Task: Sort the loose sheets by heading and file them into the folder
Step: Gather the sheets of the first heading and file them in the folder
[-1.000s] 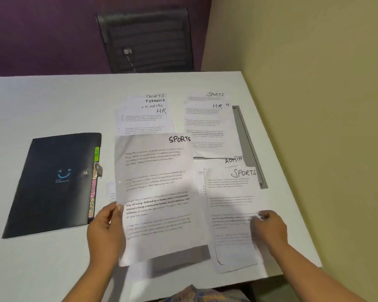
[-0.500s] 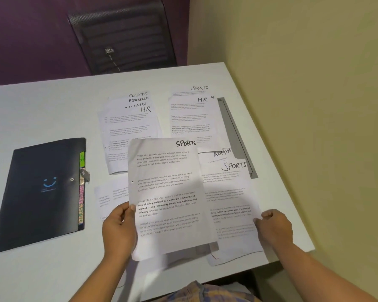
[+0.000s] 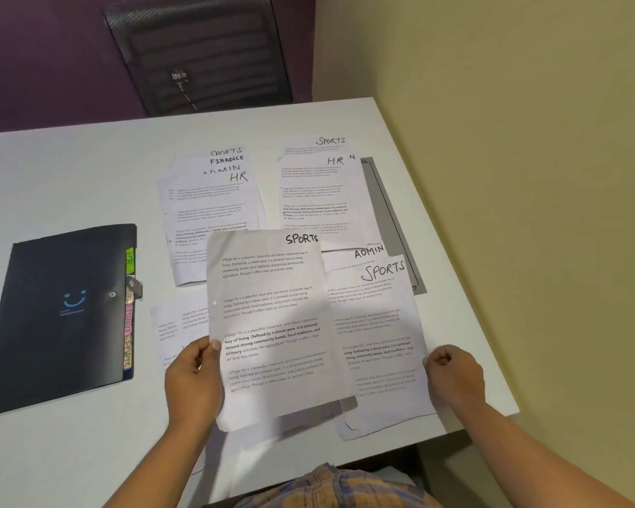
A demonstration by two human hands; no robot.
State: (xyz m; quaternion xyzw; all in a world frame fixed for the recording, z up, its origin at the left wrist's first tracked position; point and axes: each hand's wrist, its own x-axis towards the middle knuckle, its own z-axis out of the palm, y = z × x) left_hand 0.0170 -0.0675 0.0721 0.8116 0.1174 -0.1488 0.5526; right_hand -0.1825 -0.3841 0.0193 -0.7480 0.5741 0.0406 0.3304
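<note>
My left hand (image 3: 193, 383) pinches the left edge of a printed sheet headed SPORTS (image 3: 272, 324), held just above the table. My right hand (image 3: 455, 375) grips the right edge of a second SPORTS sheet (image 3: 378, 324), which lies flat near the front right corner, partly under the held one. An ADMIN sheet (image 3: 367, 253) peeks out behind it. Further back lie a fanned stack topped by HR (image 3: 213, 199) and another pile topped by HR (image 3: 319, 192). The black folder (image 3: 63, 309) with coloured index tabs lies shut at the left.
The white table (image 3: 70, 177) ends at a yellowish wall on the right. A grey strip (image 3: 389, 214) lies along the right side under the papers. More sheets (image 3: 173, 328) lie beneath my left hand. A dark mesh chair (image 3: 198, 53) stands behind the table.
The held SPORTS sheet has shifted right, from near the folder to overlap the right SPORTS sheet. The view has turned right. Both hands keep their holds.
</note>
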